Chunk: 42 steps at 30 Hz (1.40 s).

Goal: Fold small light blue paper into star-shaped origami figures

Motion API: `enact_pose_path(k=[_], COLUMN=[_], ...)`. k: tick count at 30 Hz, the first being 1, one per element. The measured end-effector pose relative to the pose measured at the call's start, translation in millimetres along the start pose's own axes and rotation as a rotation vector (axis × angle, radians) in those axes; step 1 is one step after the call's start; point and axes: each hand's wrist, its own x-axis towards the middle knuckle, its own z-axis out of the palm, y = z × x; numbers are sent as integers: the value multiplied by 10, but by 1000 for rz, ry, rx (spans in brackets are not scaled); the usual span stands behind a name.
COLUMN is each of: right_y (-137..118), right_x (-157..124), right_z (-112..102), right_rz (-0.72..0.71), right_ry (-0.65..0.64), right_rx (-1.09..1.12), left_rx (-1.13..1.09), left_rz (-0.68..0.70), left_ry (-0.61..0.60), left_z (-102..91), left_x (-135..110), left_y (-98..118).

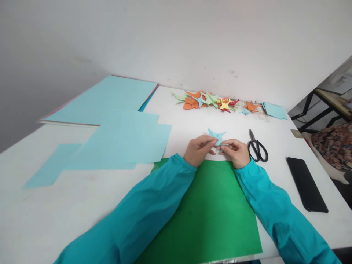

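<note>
Here, left hand [199, 148] and right hand [237, 152] pinching folded blue paper [219, 138] — sharp-pointed, creased.

1. A black phone [307, 184] lies near the right edge of the white table [82, 216].
2. Black-handled scissors [253, 139] point toward the scuffed wall [192, 44].
3. Patterned cloth [332, 145] sits beyond the table, by a dark-framed stand [333, 101].

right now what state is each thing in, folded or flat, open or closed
folded blue paper, creased into points, pinched by left hand and right hand
scissors, blades closed, unheld
black slab, lying flat
green sheet, spread flat
loose blue sheets, flat, overlapping
small blue papers, stacked
colourful folded pieces, heaped near wall
</note>
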Motion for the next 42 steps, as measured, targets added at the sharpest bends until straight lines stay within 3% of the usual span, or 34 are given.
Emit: enact_pose_path(k=[8,14,31,42], right_y=[6,-1,-19,22], right_x=[-39,-38,2,8], right_z=[52,40,26,3], right_rz=[-62,-36,87,98], right_ry=[-29,-9,46,9], right_rx=[-98,-164,52,11], left_rx=[2,-41,-20,-21], left_rz=[-53,-139,-203,-227], left_ry=[61,51,-67,-78], left_z=[-40,-35,-8,10], left_x=[29,32,17,12], left_y=[-83,-30,12,40])
